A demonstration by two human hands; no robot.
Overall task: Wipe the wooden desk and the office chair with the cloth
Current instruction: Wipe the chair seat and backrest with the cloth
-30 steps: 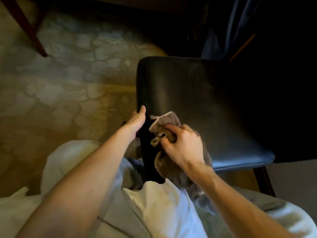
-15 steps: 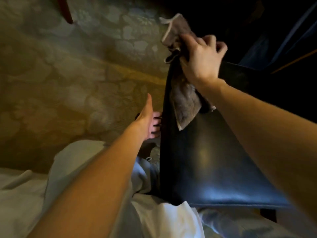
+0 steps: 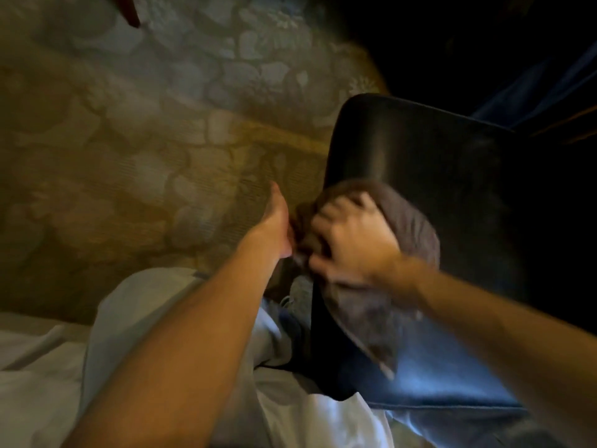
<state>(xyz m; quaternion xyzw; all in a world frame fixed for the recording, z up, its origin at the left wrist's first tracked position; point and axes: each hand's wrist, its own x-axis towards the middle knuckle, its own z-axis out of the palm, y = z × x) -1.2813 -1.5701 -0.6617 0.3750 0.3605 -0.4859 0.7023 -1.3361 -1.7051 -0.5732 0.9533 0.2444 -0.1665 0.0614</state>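
Note:
A black leather chair seat (image 3: 429,176) fills the right half of the view. On its left edge lies a grey-brown cloth (image 3: 407,221), bunched under my right hand (image 3: 352,240), which grips it against the seat. Part of the cloth hangs down over the seat's left side. My left hand (image 3: 277,221) is at the seat's left edge just beside the cloth, thumb up; its fingers are hidden behind the edge. The frame is blurred by motion. No desk is in view.
Patterned carpet (image 3: 155,150) covers the floor to the left. A dark red furniture leg (image 3: 130,9) shows at the top left. My light trousers (image 3: 135,334) fill the bottom. The top right is dark, with blue fabric (image 3: 529,101) at its edge.
My right hand has brought the cloth down from the seat's far left corner to the near left edge. The left hand has stayed at the seat's side.

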